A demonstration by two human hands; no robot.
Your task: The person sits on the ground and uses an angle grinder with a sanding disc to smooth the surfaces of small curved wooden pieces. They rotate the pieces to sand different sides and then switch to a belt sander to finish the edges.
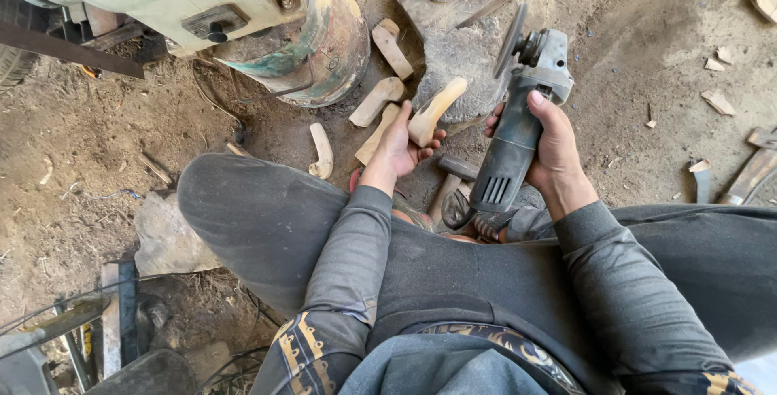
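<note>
Grey legs (pixel 267 225) and grey sleeves fill the view closest to us, folded up over the dirt floor (pixel 89 144). Past the left hand (pixel 398 146) stands a big metal machine (pixel 243 14) with a round rusty base. The right hand (pixel 554 140) is wrapped tight around a grinder (pixel 518 112), its disc tipped up and away from the body. The left hand is closed on the low end of a wood piece (pixel 433 112), which points up towards the disc but does not touch it.

To grind well, I think the wood should be gripped hard, fingers kept low and far from the disc, and the disc brought on gently.

More cut wood shapes (pixel 376 99) lie on the floor just beyond the left hand. A flat stone (pixel 461 55) lies under the disc. Small wood chips (pixel 719 102) lie far off to the right.
</note>
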